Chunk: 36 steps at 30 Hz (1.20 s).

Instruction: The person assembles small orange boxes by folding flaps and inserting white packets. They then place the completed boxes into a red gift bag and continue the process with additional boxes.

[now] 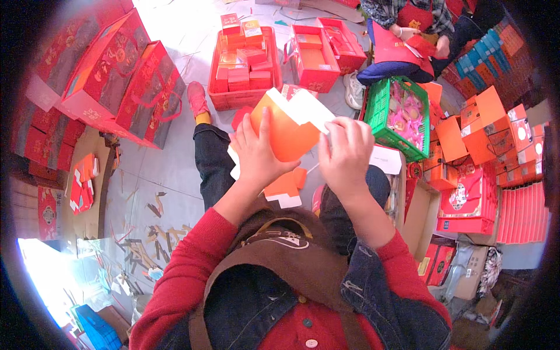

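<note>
An orange carton [291, 137] with white inner flaps is held up in front of me, above my knees. My left hand [256, 154] grips its left side, the thumb below and the fingers spread up over the orange face. At the carton's right end, my right hand [349, 154] pinches a white flap, fingers bent around its edge. Another orange and white carton piece [284, 188] lies lower down, between my legs. What is inside the held carton cannot be seen.
Ahead stands a red crate [219, 100] of small boxes, beside open red cartons [318, 76]. A green crate [379, 122] with pink packets sits at right, near a seated co-worker [417, 44]. Stacked orange boxes [484, 140] fill the right; large red gift boxes [111, 76] stand left.
</note>
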Each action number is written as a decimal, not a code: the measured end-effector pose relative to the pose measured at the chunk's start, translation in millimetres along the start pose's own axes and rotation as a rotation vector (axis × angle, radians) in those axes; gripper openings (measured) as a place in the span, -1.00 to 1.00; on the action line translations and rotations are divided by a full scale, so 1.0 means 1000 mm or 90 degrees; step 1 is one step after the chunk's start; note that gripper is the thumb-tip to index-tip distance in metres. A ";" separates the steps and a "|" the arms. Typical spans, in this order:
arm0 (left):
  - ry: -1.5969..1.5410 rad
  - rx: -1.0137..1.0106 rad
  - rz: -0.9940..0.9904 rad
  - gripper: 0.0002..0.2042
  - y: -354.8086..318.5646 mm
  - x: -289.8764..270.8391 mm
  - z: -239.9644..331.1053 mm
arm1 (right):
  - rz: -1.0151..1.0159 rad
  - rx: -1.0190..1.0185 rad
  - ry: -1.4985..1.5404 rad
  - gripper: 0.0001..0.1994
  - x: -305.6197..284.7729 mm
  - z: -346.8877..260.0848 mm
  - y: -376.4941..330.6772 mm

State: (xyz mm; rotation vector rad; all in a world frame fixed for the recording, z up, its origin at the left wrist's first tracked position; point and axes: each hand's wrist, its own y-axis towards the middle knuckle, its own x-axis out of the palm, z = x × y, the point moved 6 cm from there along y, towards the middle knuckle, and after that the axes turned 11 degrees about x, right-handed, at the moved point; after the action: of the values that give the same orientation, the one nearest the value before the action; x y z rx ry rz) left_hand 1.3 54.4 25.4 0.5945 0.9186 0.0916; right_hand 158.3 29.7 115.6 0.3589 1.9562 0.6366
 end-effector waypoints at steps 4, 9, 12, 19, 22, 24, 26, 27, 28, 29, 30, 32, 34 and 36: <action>0.054 0.046 0.005 0.21 -0.003 0.011 0.032 | -0.036 -0.014 0.035 -0.75 -0.001 0.011 -0.002; 0.123 0.104 -0.135 0.15 -0.007 0.014 0.051 | -0.214 0.359 0.325 -0.78 0.039 0.060 -0.013; 0.095 0.109 -0.135 0.13 -0.017 0.020 0.053 | -0.297 0.338 0.231 -0.83 0.035 0.061 -0.013; 0.142 0.115 -0.122 0.11 -0.020 0.016 0.053 | -0.244 0.369 0.406 -0.78 0.061 0.079 -0.028; 0.142 0.139 -0.126 0.15 -0.021 0.017 0.057 | -0.270 0.435 0.545 -0.78 0.072 0.076 -0.039; 0.097 0.130 -0.142 0.17 -0.020 0.014 0.058 | -0.347 0.376 0.356 -0.81 0.071 0.068 -0.041; -0.044 0.102 -0.145 0.19 -0.014 0.007 0.054 | -0.385 0.285 0.240 -0.85 0.057 0.056 -0.034; -0.163 0.080 -0.142 0.20 -0.006 0.003 0.046 | -0.418 0.284 0.312 -0.85 0.051 0.055 -0.034; -0.281 0.056 -0.142 0.21 0.002 0.000 0.038 | -0.450 0.285 0.387 -0.85 0.046 0.058 -0.033; -0.174 0.162 -0.161 0.19 0.009 -0.008 0.037 | -0.479 0.286 0.461 -0.84 0.040 0.058 -0.031; -0.372 0.099 -0.340 0.19 0.008 0.000 0.031 | -0.504 0.221 0.442 -0.83 0.023 0.049 -0.022; -0.729 0.003 -0.677 0.19 0.001 0.005 0.035 | -0.495 0.020 0.407 -0.82 -0.009 0.027 -0.003; -1.070 -0.060 -0.691 0.19 -0.013 0.011 0.038 | -0.509 -0.143 0.392 -0.79 -0.030 0.007 0.011; -1.140 -0.036 -0.710 0.25 -0.022 0.015 0.050 | -0.573 -0.272 0.379 -0.77 -0.043 -0.013 0.021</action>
State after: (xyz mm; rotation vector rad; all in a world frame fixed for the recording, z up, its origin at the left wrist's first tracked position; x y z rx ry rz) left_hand 45.5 18.6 26.4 -0.1068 -0.6191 -1.2340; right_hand 165.7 21.2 164.1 -1.0335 2.1626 0.5527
